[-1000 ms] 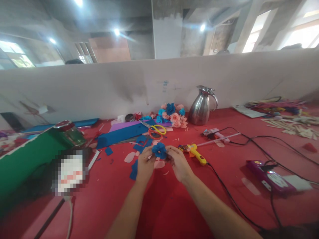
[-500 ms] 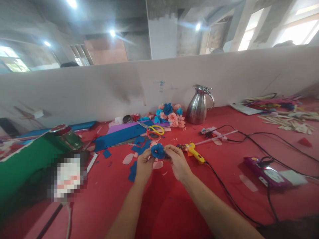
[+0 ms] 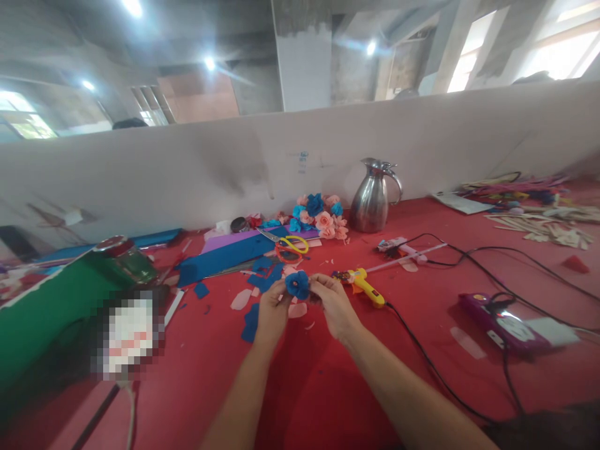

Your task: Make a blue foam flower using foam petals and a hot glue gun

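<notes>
A small blue paper flower [image 3: 297, 284] is held up between my two hands, its centre facing me. My left hand [image 3: 272, 306] pinches it from the left side. Fingers of my right hand [image 3: 334, 300] are closed on the petals at its right edge. Just right of that hand lies a yellow glue gun [image 3: 368, 289] with a clear glue stick in it. Cut blue paper pieces [image 3: 250, 324] and pink petals [image 3: 240, 300] are scattered around my left hand. Behind the flower, scissors [image 3: 291, 244] with yellow and red handles rest on blue paper [image 3: 225, 257].
A cluster of pink and blue paper flowers [image 3: 323, 219] stands at the back beside a steel jug [image 3: 372, 199]. To the right are a pink glue gun [image 3: 407, 250], a purple power strip [image 3: 504, 325] and black cables. A glass jar [image 3: 126, 262] and green board [image 3: 42, 319] are left.
Both hands stay almost in place with the blue flower between them. The flower seems turned very slightly, and the whole view has shifted a little.
</notes>
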Action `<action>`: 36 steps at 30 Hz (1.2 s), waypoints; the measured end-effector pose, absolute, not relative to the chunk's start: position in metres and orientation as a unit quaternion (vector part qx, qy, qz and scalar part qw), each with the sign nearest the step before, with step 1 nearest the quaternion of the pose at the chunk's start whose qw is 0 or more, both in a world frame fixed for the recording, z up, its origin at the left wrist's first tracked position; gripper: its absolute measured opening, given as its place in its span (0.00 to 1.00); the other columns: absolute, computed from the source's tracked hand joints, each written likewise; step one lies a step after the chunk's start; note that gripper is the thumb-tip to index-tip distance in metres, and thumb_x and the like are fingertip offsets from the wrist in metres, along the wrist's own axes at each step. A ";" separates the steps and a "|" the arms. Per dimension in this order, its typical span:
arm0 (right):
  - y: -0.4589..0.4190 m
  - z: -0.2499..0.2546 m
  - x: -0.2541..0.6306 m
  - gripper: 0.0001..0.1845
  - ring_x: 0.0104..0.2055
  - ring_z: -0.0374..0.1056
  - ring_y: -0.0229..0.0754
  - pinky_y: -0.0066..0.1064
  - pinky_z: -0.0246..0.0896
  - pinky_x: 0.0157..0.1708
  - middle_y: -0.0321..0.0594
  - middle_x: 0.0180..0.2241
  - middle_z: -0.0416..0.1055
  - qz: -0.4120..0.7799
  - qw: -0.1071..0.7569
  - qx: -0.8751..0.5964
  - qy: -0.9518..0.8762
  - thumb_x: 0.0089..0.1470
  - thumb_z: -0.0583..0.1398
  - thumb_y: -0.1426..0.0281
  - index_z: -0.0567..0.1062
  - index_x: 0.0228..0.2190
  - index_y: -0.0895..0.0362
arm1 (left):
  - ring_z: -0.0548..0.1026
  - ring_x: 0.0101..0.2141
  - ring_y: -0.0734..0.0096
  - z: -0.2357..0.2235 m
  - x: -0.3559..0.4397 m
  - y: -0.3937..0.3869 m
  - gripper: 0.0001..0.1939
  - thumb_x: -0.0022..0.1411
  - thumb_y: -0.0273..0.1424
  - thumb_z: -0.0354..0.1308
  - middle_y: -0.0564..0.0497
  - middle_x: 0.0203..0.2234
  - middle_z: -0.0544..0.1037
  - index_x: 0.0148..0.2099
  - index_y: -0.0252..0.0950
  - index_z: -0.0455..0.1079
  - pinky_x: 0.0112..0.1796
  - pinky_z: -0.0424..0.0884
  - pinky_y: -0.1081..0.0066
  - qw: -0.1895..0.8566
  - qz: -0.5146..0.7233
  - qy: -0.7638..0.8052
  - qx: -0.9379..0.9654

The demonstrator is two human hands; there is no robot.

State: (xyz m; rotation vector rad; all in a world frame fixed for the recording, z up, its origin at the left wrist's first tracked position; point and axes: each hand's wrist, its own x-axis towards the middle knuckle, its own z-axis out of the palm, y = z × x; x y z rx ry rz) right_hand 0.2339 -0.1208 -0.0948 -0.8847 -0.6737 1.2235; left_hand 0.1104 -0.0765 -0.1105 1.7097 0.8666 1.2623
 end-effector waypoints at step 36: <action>-0.119 -0.090 0.237 0.12 0.24 0.59 0.34 0.27 0.54 0.26 0.32 0.20 0.69 0.506 0.697 -0.396 -0.319 0.36 0.69 0.62 0.76 0.22 0.56 | 0.73 0.33 0.66 -0.110 0.112 -0.078 0.09 0.55 0.31 0.56 0.50 0.31 0.80 0.34 0.38 0.78 0.38 0.68 0.69 0.388 0.467 0.378 0.699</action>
